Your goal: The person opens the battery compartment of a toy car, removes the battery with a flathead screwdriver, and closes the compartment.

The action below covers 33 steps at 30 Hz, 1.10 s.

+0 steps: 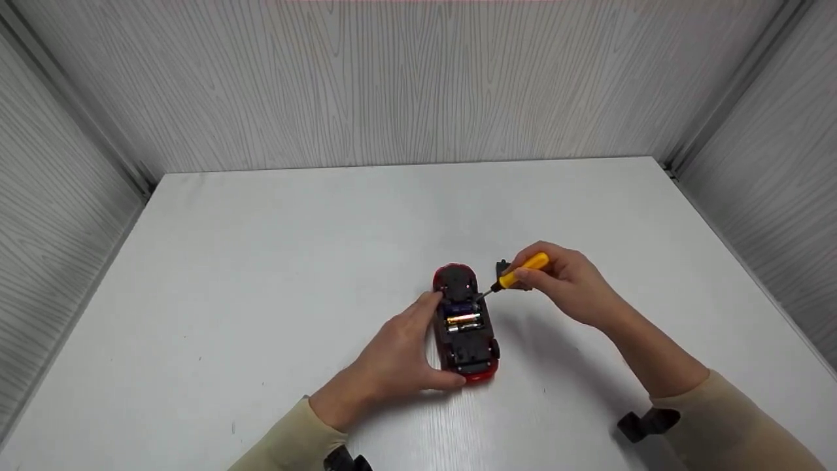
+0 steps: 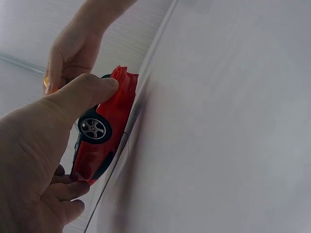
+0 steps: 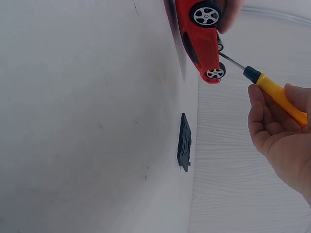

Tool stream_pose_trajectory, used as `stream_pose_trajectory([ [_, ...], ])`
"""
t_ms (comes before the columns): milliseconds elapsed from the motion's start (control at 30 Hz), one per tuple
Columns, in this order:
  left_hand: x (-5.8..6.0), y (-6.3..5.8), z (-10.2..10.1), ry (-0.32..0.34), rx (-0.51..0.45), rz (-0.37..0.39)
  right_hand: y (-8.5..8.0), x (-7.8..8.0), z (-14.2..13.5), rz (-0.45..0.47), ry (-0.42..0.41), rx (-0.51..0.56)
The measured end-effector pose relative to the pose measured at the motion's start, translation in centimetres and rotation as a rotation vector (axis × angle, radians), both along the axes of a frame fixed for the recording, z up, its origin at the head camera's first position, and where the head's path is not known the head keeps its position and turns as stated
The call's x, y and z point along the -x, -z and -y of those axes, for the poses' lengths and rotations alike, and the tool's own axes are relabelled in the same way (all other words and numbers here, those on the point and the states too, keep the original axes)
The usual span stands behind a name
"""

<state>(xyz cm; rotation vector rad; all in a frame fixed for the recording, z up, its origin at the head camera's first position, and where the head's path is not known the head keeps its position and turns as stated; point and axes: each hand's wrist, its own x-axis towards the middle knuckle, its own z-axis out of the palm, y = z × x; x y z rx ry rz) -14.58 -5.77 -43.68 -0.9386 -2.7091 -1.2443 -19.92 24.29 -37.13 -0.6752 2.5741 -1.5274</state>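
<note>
A red toy car (image 1: 465,350) lies upside down on the white table, its dark underside up and its battery compartment uncovered. Several batteries (image 1: 463,319) sit in that compartment. My left hand (image 1: 399,350) grips the car along its left side, thumb at the near end and fingers toward the far end. In my right hand (image 1: 567,282) is a screwdriver (image 1: 523,271) with a yellow handle, pinched between thumb and fingers. Its metal tip meets the compartment's upper right edge. The left wrist view shows the car's red side and a wheel (image 2: 95,128) beside my left thumb.
A small black plastic cover (image 3: 184,143) lies on the table right of the car, partly behind my right hand in the head view. Pale wood-grain panels (image 1: 405,85) enclose the white table (image 1: 261,261) at the back and both sides.
</note>
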Motion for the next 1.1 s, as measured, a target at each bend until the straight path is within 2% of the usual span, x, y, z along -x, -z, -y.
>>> stream_pose_trajectory([
  [133,-0.1,-0.2,0.0,-0.009,0.014,0.020,0.1,0.1,-0.2,0.027,0.016,0.011],
  [333,-0.1,-0.3,0.0,-0.009,0.035,0.032,0.1,0.1,-1.0,0.013,-0.023,0.041],
  [533,0.0,-0.3,0.2,-0.011,0.037,0.018,-0.4,-0.2,-1.6,0.000,0.017,0.042],
  [767,0.0,-0.1,0.7,-0.006,0.035,0.003,0.2,-0.4,-1.2,0.029,0.026,0.046],
  [1100,-0.1,0.0,0.7,-0.001,0.026,-0.005,0.9,-0.4,-0.8,0.065,0.007,0.131],
])
